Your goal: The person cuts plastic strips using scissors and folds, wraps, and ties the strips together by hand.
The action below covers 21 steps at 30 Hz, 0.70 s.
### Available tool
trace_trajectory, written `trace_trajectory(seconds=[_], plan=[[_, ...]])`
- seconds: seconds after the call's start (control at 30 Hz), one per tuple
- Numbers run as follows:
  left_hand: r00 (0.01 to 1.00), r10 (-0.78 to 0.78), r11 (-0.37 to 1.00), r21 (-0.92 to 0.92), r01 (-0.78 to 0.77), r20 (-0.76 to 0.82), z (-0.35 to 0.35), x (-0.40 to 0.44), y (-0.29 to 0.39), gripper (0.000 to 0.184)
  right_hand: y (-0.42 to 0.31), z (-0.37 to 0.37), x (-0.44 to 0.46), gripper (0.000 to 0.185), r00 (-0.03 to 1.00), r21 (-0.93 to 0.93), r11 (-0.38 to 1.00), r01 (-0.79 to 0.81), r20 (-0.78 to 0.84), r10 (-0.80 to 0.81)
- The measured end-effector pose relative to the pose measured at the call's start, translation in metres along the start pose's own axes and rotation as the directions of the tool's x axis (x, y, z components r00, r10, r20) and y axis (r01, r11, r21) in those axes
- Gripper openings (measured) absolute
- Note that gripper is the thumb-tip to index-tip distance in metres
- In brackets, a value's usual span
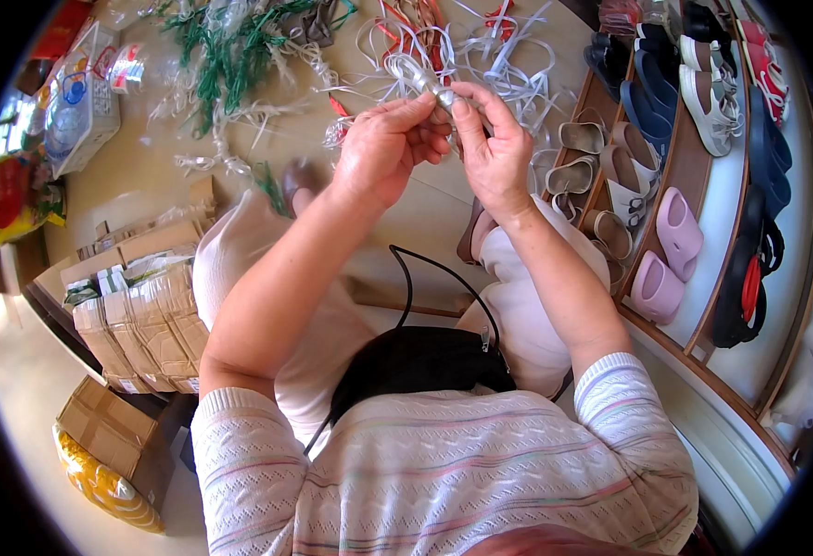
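Note:
Both my hands meet at the upper middle of the head view, raised over the floor. My left hand is closed, its thumb and forefinger pinching a bundle of white ribbon. My right hand also grips the bundle, thumb and forefinger at its wrapped, shiny lower end. Loops of the ribbon stick up beyond my fingers. Just past them, loose white ribbons and red-orange strands lie spread on the floor. My palms hide part of the wrapped end.
Green and white strings lie tangled at the upper left. A shoe rack with several shoes and pink slippers lines the right side. Taped cardboard and a brown box stand left. A black bag rests on my lap.

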<state>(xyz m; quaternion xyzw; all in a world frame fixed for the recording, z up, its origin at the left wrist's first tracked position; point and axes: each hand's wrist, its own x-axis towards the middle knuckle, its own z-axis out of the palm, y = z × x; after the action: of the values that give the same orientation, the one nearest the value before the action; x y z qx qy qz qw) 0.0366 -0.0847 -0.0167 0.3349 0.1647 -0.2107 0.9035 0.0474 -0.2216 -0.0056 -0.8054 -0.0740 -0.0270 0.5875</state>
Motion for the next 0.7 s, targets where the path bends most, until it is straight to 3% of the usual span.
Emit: trace_trajectory(seconds=[0.13,0.33,0.7], plan=[[0.999,-0.017,0.998,-0.056,0.015,-0.028,0.0040,-0.0011,-0.0023,0.021,-0.0012,-0.0003,-0.0009,0.019,1.000,-0.045,0.999,0.011,-0.006,-0.011],[0.997,-0.054,0.991,-0.126,0.045,-0.061,0.0013,-0.0023,0.0057,0.022,0.0006,0.0049,-0.0012,0.022,0.963,-0.203,0.942,0.267,0.019,-0.269],[0.998,0.024,0.997,-0.071,-0.028,-0.053,-0.0002,-0.0050,0.0066,0.015,-0.0005,0.0043,-0.0014,0.021,0.971,-0.220,0.947,0.236,0.017,-0.238]])
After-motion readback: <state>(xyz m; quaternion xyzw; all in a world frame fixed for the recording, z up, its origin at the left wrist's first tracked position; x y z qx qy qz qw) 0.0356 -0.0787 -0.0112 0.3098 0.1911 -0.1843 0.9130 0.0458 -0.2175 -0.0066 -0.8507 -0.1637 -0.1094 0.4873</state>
